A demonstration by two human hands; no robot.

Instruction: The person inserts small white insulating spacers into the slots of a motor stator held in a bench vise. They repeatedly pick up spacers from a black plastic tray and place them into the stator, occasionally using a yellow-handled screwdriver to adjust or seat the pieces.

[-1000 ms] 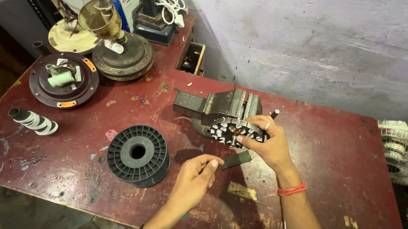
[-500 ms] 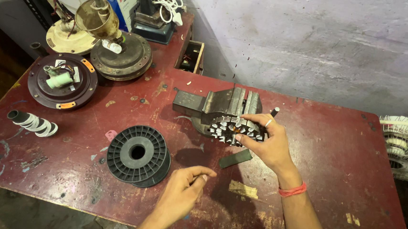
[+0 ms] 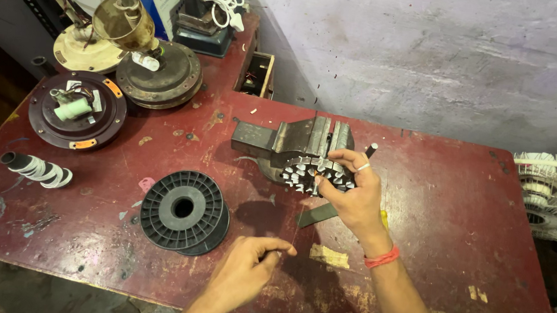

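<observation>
- My right hand (image 3: 354, 198) grips the stator (image 3: 316, 174) at the vise (image 3: 306, 139); a loose hold could let it tip onto the bench (image 3: 458, 208).
- My left hand (image 3: 244, 272) is pinched shut, perhaps on fine wire, which could snap.

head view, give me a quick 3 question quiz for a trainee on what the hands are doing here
1. True or false: the right hand rests on the slotted stator core held in the bench vise.
2. Which lies nearest the left hand? A) the black plastic spool B) the white table fan C) the roll of white tubing
3. Fill in: the red wristband is on the ____ wrist.

Key: 1 true; 2 A; 3 right
</observation>
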